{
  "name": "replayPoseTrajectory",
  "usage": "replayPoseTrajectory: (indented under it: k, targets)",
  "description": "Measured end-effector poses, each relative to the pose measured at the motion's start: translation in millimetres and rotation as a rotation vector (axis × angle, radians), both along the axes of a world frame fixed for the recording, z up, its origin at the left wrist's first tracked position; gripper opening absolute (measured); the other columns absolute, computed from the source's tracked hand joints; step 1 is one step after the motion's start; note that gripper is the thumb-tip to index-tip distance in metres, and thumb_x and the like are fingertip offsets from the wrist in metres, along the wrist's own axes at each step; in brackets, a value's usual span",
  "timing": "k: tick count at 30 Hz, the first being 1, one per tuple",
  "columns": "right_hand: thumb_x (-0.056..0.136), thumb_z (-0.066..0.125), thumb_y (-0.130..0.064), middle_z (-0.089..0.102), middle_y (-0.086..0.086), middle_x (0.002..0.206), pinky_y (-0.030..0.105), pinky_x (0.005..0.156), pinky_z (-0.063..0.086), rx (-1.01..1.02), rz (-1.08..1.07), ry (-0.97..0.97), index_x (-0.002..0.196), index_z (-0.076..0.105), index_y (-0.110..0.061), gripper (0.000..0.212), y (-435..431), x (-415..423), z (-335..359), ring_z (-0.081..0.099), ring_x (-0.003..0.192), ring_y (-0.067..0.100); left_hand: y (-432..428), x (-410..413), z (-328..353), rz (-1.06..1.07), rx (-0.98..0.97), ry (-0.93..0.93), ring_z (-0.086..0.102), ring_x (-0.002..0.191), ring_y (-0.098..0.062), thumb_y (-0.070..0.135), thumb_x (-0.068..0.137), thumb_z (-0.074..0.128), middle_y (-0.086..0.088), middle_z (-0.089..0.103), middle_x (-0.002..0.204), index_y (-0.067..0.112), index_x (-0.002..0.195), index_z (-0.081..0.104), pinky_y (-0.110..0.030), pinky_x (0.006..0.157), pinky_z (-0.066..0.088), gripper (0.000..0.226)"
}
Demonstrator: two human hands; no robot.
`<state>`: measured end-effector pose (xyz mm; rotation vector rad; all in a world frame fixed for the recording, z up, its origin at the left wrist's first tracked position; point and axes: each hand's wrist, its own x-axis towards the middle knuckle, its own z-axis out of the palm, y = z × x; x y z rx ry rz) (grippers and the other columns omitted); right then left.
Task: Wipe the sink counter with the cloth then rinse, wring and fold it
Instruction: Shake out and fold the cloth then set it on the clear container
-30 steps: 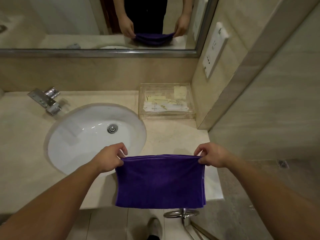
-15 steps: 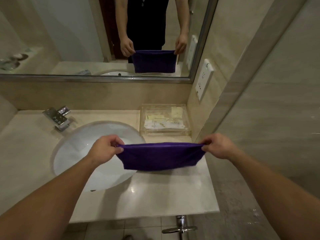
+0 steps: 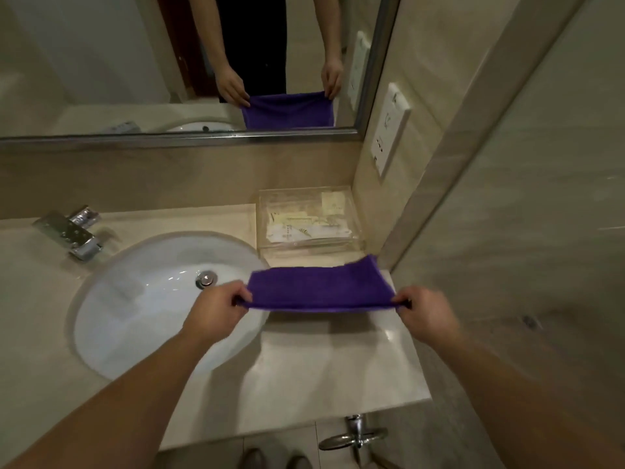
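Observation:
A folded purple cloth (image 3: 318, 288) is stretched between my two hands just above the beige sink counter (image 3: 324, 374), to the right of the white oval basin (image 3: 142, 299). My left hand (image 3: 216, 313) pinches its near left corner. My right hand (image 3: 426, 313) pinches its near right corner. The cloth's far edge lies toward the clear tray, its right far corner lifted a little. Whether the far edge touches the counter I cannot tell.
A chrome faucet (image 3: 72, 235) stands at the basin's back left. A clear acrylic tray (image 3: 309, 222) with sachets sits against the back right corner. A mirror (image 3: 169, 62) and a wall socket (image 3: 389, 130) are above. A chrome valve (image 3: 355, 434) hangs under the counter edge.
Both hands carried the cloth from hanging over the counter's front edge forward and down, so it now lies nearly flat over the counter near the tray.

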<state>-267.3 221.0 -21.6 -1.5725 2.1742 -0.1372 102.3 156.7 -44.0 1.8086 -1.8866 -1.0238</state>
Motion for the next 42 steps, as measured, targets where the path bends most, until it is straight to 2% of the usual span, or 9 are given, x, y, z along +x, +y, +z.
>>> replayPoseTrajectory:
  k: [3,7,14,21,29,33,36,39,42]
  targets:
    - [0.091,0.059,-0.009,0.074,0.006,0.111,0.023,0.073,0.04,0.172,0.032,0.026,0.109,0.074,-0.019,0.025,26.4,-0.5,-42.3,0.067,0.101,0.023,20.4,-2.7,-35.6,-0.113,0.111,-0.116,0.066,0.077,-0.011,0.001,0.08,0.071,0.012,0.07,0.08,0.04,0.067,0.061,-0.024,0.072,0.048,0.043]
    - [0.092,0.055,-0.007,0.068,0.003,0.12,0.026,0.086,0.049,0.251,0.092,0.131,0.121,0.069,-0.022,0.035,43.3,-0.1,-66.5,0.065,0.107,0.022,37.0,-1.5,-54.7,-0.212,0.176,-0.228,0.065,0.084,-0.012,0.01,0.084,0.068,0.012,0.071,0.094,0.043,0.08,0.063,-0.023,0.075,0.049,0.033]
    - [0.083,0.055,-0.018,0.057,0.008,0.124,0.04,0.094,0.05,0.148,0.274,0.257,0.129,0.056,-0.02,0.046,53.1,40.6,-66.3,0.054,0.114,0.031,61.6,-14.7,-48.1,-0.433,-0.026,-0.449,0.062,0.096,-0.019,0.033,0.089,0.062,0.003,0.067,0.103,0.039,0.11,0.067,-0.024,0.081,0.043,0.022]
    - [0.09,0.062,-0.039,0.036,-0.002,0.145,0.04,0.096,0.052,0.115,0.599,0.01,0.152,0.025,-0.029,0.073,99.7,144.1,-69.6,0.053,0.118,0.023,110.8,-34.9,-39.3,-0.359,0.075,-0.224,0.061,0.082,-0.007,0.027,0.092,0.065,0.015,0.069,0.093,0.033,0.11,0.047,-0.02,0.071,0.044,0.026]
    - [0.096,0.054,-0.034,0.054,0.001,0.117,0.04,0.073,0.048,-0.013,0.361,-0.044,0.122,0.056,-0.023,0.029,142.3,183.7,-70.7,0.063,0.091,0.031,156.1,-18.4,-42.2,-0.281,0.213,0.098,0.066,0.079,-0.002,0.028,0.084,0.076,0.013,0.068,0.095,0.035,0.111,0.052,-0.013,0.07,0.049,0.036]
    - [0.091,0.061,-0.031,0.052,-0.003,0.113,0.036,0.069,0.052,-0.142,0.257,-0.089,0.109,0.061,-0.022,0.02,169.7,176.3,-68.3,0.064,0.081,0.026,166.1,-1.3,-45.3,0.058,0.213,0.226,0.065,0.091,-0.015,0.027,0.089,0.07,0.006,0.066,0.1,0.024,0.107,0.059,-0.024,0.075,0.048,0.021]
    - [0.087,0.068,-0.03,0.052,-0.005,0.103,0.033,0.061,0.052,-0.262,0.165,-0.067,0.104,0.066,-0.024,0.018,190.8,172.4,-61.9,0.058,0.075,0.016,163.6,13.1,-50.9,0.277,0.39,0.163,0.062,0.085,-0.023,0.038,0.091,0.064,-0.003,0.064,0.096,0.017,0.099,0.057,-0.037,0.077,0.047,0.024]
    - [0.083,0.072,-0.028,0.058,-0.008,0.09,0.029,0.06,0.048,-0.303,0.095,-0.047,0.101,0.069,-0.028,0.018,210.9,169.3,-56.4,0.059,0.073,0.015,164.5,14.9,-51.0,0.474,0.74,0.523,0.068,0.086,-0.03,0.043,0.092,0.064,-0.01,0.066,0.098,0.016,0.099,0.054,-0.04,0.082,0.052,0.03]
    - [0.083,0.073,-0.023,0.068,-0.008,0.082,0.026,0.063,0.045,-0.302,0.022,-0.092,0.101,0.071,-0.028,0.018,230.6,163.0,-52.8,0.062,0.071,0.015,170.4,5.0,-53.3,0.505,0.894,0.607,0.068,0.095,-0.031,0.032,0.094,0.066,-0.008,0.067,0.104,0.012,0.111,0.057,-0.041,0.082,0.053,0.028]
